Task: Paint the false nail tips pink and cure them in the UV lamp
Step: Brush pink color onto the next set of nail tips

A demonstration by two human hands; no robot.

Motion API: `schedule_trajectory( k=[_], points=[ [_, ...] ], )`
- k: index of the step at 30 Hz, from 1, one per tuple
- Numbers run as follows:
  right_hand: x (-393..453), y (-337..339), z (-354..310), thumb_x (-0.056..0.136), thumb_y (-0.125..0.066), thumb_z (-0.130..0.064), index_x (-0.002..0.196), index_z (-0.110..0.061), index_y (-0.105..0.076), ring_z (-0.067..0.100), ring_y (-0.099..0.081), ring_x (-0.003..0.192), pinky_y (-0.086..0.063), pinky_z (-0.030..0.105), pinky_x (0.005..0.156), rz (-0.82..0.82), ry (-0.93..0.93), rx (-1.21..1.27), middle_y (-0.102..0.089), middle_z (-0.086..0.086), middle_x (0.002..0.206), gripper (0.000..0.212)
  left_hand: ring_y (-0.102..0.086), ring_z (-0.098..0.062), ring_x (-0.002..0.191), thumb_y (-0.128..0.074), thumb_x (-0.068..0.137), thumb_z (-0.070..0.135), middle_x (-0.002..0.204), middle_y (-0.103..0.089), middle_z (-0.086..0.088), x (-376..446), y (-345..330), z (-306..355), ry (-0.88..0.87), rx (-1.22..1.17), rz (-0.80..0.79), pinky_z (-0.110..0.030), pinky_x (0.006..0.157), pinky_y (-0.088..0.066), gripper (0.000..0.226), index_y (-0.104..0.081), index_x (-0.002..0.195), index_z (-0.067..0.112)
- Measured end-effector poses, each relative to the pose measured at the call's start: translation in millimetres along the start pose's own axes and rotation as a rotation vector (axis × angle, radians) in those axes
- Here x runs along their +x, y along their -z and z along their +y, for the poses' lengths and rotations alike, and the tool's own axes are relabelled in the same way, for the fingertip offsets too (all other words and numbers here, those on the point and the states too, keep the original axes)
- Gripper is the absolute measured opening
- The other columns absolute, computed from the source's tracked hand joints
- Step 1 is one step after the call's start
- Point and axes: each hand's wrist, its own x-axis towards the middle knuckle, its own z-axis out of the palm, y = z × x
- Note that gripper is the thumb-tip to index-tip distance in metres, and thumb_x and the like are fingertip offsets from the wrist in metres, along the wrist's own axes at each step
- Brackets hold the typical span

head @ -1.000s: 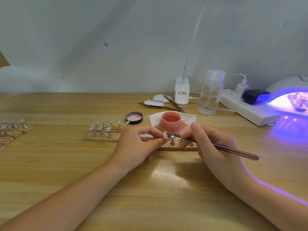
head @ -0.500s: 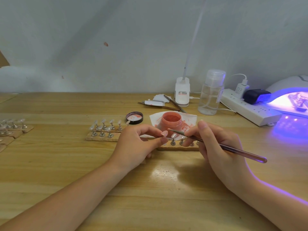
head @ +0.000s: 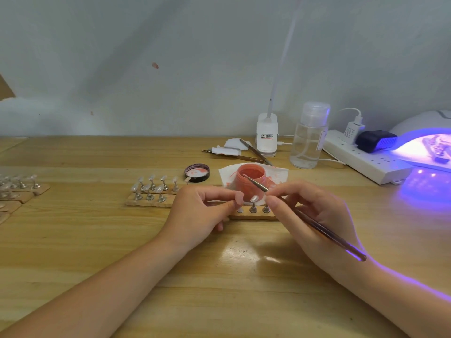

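far left: a few wooden strips [head: 36, 189] of clear nail tips on metal stands sit at the bench [head: 97, 240] edge, none painted that I can see.

second rack [head: 151, 202]: another strip with clear tips, just left of my left hand, apart from it.

lid [head: 197, 172]: the jar's cap lies open side up behind the rack, pink smears inside.

left hand [head: 202, 213]: fingers curled in a pinch on one nail tip [head: 239, 196], held up right in front of the pot. I can't tell if it's on a stand.

working rack [head: 253, 217]: half hidden between my hands, one clear tip [head: 254, 198] standing on it plus a bare stand or two.

pink pot [head: 251, 180]: open, on a stained paper towel [head: 278, 175], just behind the working rack.

right hand [head: 314, 215]: fingers clenched pencil-style on the brush [head: 314, 224], bristle end sitting at the pot's rim, looks like I'm loading paint.

UV lamp [head: 424, 145]: far right and lit, with what looks like a rack inside.

risk: an overloaded brush could drip on the working rack on the way back, and my knuckles are close enough to knock that standing tip over. Pinching the held tip this tight, I could smear wet paint on my fingers too.
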Motion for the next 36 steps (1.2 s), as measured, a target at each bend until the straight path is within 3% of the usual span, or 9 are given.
schedule_trajectory(
  k=[3,7,13,18,20,22,28,33,36],
  points=[
    [1.0,0.6,0.1,0.080,-0.068,-0.025,0.080,-0.019,-0.067,0.015,-0.057,0.060,-0.042,0.023,0.046,-0.018,-0.002,0.007,-0.064,-0.009,0.074,0.007,-0.043,-0.002,0.034,-0.074,0.075,0.016,0.055,-0.067,0.008,0.1,-0.1,-0.2,-0.007,-0.017,-0.005,-0.007,0.038,-0.031,0.007,-0.075,0.075,0.023],
    [-0.1,0.4,1.3,0.084,-0.050,-0.034,0.073,-0.013,-0.067,0.015,-0.056,0.062,-0.040,0.025,0.049,-0.037,-0.002,0.003,-0.062,-0.004,0.072,0.029,-0.042,-0.001,0.034,-0.073,0.075,0.016,0.050,-0.064,0.010,-0.4,0.0,-0.2,-0.008,-0.016,-0.008,-0.007,0.040,-0.032,0.005,-0.075,0.078,0.020],
    [0.0,-1.3,3.0,0.086,-0.046,-0.035,0.072,-0.014,-0.066,0.018,-0.056,0.063,-0.041,0.032,0.052,-0.046,0.017,-0.050,-0.063,-0.001,0.070,0.032,-0.042,-0.003,0.035,-0.074,0.074,0.015,0.061,-0.069,0.006,0.9,-0.4,-0.1,-0.007,-0.023,-0.001,-0.010,0.042,-0.034,0.009,-0.075,0.074,0.024],
    [-3.3,-0.3,2.6,0.089,-0.041,-0.029,0.068,-0.015,-0.064,-0.001,-0.052,0.055,-0.038,0.011,0.055,-0.037,0.038,0.050,-0.059,-0.013,0.063,0.034,-0.042,-0.002,0.034,-0.075,0.072,0.013,0.060,-0.069,0.008,-0.1,-0.2,0.9,-0.012,-0.021,0.011,-0.009,0.041,-0.035,0.018,-0.074,0.065,0.030],
    [-4.8,0.4,2.8,0.090,-0.039,-0.027,0.066,-0.009,-0.064,-0.003,-0.053,0.055,-0.038,0.005,0.058,-0.010,0.021,0.148,-0.059,-0.009,0.061,0.038,-0.043,-0.002,0.035,-0.075,0.073,0.014,0.063,-0.070,0.006,-0.4,0.0,1.5,-0.010,-0.020,0.006,-0.009,0.041,-0.035,0.017,-0.074,0.065,0.029],
    [-4.6,0.2,3.2,0.089,-0.038,-0.029,0.067,-0.010,-0.064,-0.002,-0.054,0.055,-0.038,0.005,0.058,0.028,0.009,0.146,-0.058,-0.006,0.058,0.039,-0.042,-0.002,0.035,-0.075,0.073,0.013,0.065,-0.071,0.004,-0.4,0.1,1.6,-0.007,-0.017,0.005,-0.009,0.041,-0.034,0.017,-0.074,0.065,0.029],
    [-1.4,-2.2,4.1,0.088,-0.039,-0.038,0.070,-0.020,-0.064,-0.002,-0.055,0.060,-0.035,0.006,0.058,0.014,-0.032,0.017,-0.056,-0.021,0.061,0.035,-0.043,-0.001,0.034,-0.072,0.075,0.003,0.058,-0.068,0.010,-0.7,-1.2,2.5,-0.004,-0.017,-0.002,-0.008,0.039,-0.033,0.019,-0.073,0.069,0.021],
    [-5.6,-1.0,4.0,0.090,-0.038,-0.029,0.065,-0.011,-0.064,-0.003,-0.054,0.054,-0.038,0.005,0.057,0.016,-0.014,0.191,-0.061,0.000,0.058,0.041,-0.042,-0.001,0.035,-0.073,0.074,0.007,0.062,-0.070,0.005,-0.3,-0.9,2.2,-0.003,-0.026,-0.002,-0.009,0.040,-0.035,0.014,-0.074,0.070,0.020],
    [-4.9,-0.8,3.1,0.090,-0.037,-0.030,0.066,-0.012,-0.064,-0.003,-0.054,0.055,-0.037,0.005,0.057,0.044,-0.013,0.170,-0.060,-0.001,0.058,0.040,-0.043,-0.001,0.035,-0.074,0.073,0.012,0.062,-0.070,0.003,-0.2,-1.0,1.7,-0.010,-0.019,-0.004,-0.010,0.041,-0.035,0.010,-0.074,0.070,0.021]
  ],
)
